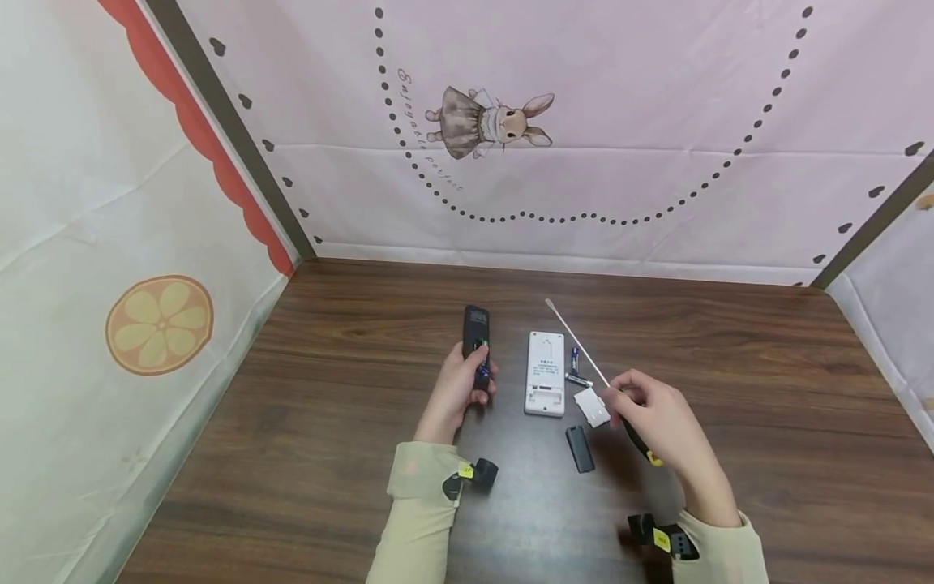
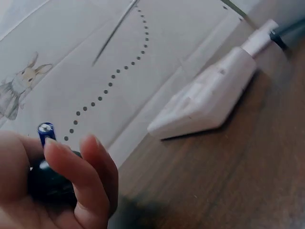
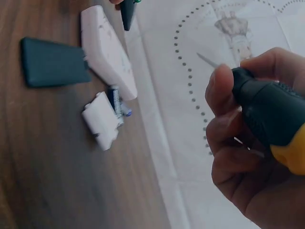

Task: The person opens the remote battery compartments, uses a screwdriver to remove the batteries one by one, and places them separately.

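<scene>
My left hand (image 1: 451, 388) grips a black remote control (image 1: 477, 323), its back facing up with the battery bay uncovered. A blue battery (image 2: 46, 129) sticks up beside the thumb in the left wrist view; how it sits in the bay is hidden by the fingers. In my right hand (image 1: 659, 418) is a screwdriver with a long thin shaft (image 1: 580, 345) and a black and yellow handle (image 3: 269, 112). The shaft points away and to the left, above the loose parts. A white remote control (image 1: 546, 365) lies face down between the hands, its battery bay open and bare.
Right of the white remote lie two loose batteries, one lengthwise (image 1: 575, 361) and one crosswise (image 1: 580, 380). Nearer are a white battery cover (image 1: 592, 407) and a black battery cover (image 1: 580, 448). A printed cloth wall (image 1: 620, 186) stands along the wooden table's (image 1: 328, 389) far edge.
</scene>
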The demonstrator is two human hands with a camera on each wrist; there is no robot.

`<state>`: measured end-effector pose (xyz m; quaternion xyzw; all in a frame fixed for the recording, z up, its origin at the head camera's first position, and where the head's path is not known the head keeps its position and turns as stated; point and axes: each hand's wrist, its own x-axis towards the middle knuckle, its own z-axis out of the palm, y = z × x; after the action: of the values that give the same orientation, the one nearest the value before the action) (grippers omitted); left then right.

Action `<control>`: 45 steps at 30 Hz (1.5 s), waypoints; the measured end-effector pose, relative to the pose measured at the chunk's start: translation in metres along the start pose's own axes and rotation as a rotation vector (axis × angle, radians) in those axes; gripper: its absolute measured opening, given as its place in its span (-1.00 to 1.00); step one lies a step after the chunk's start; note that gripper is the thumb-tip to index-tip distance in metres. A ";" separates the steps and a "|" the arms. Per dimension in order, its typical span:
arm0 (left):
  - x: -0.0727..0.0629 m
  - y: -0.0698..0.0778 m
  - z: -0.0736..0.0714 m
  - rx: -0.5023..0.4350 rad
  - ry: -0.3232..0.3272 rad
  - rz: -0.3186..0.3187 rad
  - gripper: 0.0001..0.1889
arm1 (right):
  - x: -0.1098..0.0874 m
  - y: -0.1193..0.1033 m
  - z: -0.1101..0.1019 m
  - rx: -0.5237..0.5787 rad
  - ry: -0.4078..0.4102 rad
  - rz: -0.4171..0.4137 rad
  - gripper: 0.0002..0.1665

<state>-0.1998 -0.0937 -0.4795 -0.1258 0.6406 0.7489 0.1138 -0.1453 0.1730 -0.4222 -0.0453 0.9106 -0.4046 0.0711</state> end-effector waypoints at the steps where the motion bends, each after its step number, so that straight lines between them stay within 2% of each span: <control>1: 0.000 -0.001 0.002 0.042 0.011 0.010 -0.63 | 0.000 0.002 0.000 -0.007 0.003 0.008 -0.74; 8: -0.001 -0.006 0.017 0.384 0.084 0.056 -0.56 | 0.002 0.014 -0.015 -0.054 0.019 0.043 -0.76; 14: -0.004 -0.004 0.031 0.675 0.166 0.093 -0.47 | -0.001 0.025 -0.027 -0.099 -0.024 0.095 -0.67; 23: -0.004 -0.004 0.045 0.982 0.263 0.201 -0.44 | 0.002 0.033 -0.031 -0.120 -0.039 0.154 -0.67; 26: -0.005 -0.004 0.048 1.033 0.275 0.232 -0.42 | 0.004 0.033 -0.030 -0.123 -0.073 0.174 -0.66; 31: -0.003 -0.003 0.050 1.069 0.283 0.245 -0.41 | 0.006 0.035 -0.029 -0.137 -0.105 0.168 -0.64; 38: 0.000 -0.003 0.055 1.076 0.280 0.234 -0.41 | 0.006 0.038 -0.027 -0.167 -0.163 0.170 -0.57; 45: 0.002 -0.005 0.056 1.064 0.285 0.238 -0.39 | 0.006 0.040 -0.022 -0.112 -0.212 0.193 -0.55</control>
<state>-0.2024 -0.0379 -0.4771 -0.0778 0.9488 0.3060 -0.0111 -0.1556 0.2152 -0.4376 -0.0038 0.9192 -0.3374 0.2031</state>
